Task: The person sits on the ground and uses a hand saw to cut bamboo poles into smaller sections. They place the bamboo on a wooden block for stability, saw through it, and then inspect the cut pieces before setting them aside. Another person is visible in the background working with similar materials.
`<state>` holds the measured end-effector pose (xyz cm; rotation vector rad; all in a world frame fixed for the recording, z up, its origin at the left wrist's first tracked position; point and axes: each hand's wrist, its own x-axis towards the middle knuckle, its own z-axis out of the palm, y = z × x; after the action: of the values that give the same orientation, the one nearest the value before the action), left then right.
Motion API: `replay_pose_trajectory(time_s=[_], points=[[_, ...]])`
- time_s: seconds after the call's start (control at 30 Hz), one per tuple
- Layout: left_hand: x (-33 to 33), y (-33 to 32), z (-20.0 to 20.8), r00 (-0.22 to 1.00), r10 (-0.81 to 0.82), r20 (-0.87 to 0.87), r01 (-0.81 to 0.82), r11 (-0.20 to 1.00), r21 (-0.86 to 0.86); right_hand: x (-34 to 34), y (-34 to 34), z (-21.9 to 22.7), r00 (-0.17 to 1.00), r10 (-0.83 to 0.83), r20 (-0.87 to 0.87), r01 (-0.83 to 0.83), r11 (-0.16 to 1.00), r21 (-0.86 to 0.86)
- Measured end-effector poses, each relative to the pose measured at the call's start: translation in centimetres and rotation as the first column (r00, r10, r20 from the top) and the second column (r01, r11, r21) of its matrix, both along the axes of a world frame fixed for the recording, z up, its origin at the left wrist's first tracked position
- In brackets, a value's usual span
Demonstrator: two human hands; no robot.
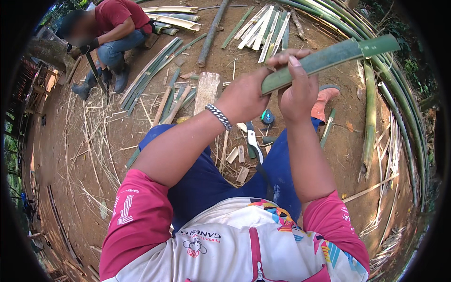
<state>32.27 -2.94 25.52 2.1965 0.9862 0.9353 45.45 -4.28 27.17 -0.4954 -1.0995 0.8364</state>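
Observation:
A green split bamboo piece is raised in front of me, slanting up to the right, with a paler far end. My left hand is closed on its near end, a braided bracelet on that wrist. Close beside it, my right hand grips the same piece, thumb up along its side. Below the hands, a dark and teal tape measure lies on the ground. A tool with a white curved handle lies between my legs, its other end hard to make out. Several small cut bamboo blocks are scattered there.
A wooden board lies ahead of me. Split bamboo strips lie ahead to the left, with more pale strips farther off. Long bamboo poles line the right. At the far left a co-worker crouches with a long tool.

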Motion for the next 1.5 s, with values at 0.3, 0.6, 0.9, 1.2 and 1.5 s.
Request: replay_pose_trajectory(time_s=[0.3, 0.6, 0.9, 1.2, 1.5], points=[[-14.7, 7.8, 2.3, 0.869, 0.465, -0.168, -0.418, 0.872, 0.253, 4.1, 4.8, -14.1, 0.773, 0.079, 0.629, 0.329, 0.798, -0.505], [-23.0, 6.4, -18.4, 0.562, 0.468, -0.683, -0.661, 0.750, -0.030, 4.7, -4.1, -34.2, 0.097, 0.784, 0.613, 0.560, 0.466, -0.685], [-25.3, 2.3, -33.6, 0.538, 0.451, -0.712, -0.710, 0.697, -0.095, 3.4, -2.5, -34.4, 0.027, 0.866, 0.500, 0.655, 0.363, -0.663], [-24.9, 2.0, -35.3, 0.553, 0.544, -0.631, -0.742, 0.666, -0.076, 4.5, -4.7, -35.6, 0.134, 0.733, 0.667, 0.549, 0.505, -0.666], [-24.7, 1.9, -35.5, 0.545, 0.591, -0.595, -0.771, 0.632, -0.077, 3.9, -5.9, -30.8, 0.719, 0.545, 0.432, 0.243, 0.384, -0.891]])
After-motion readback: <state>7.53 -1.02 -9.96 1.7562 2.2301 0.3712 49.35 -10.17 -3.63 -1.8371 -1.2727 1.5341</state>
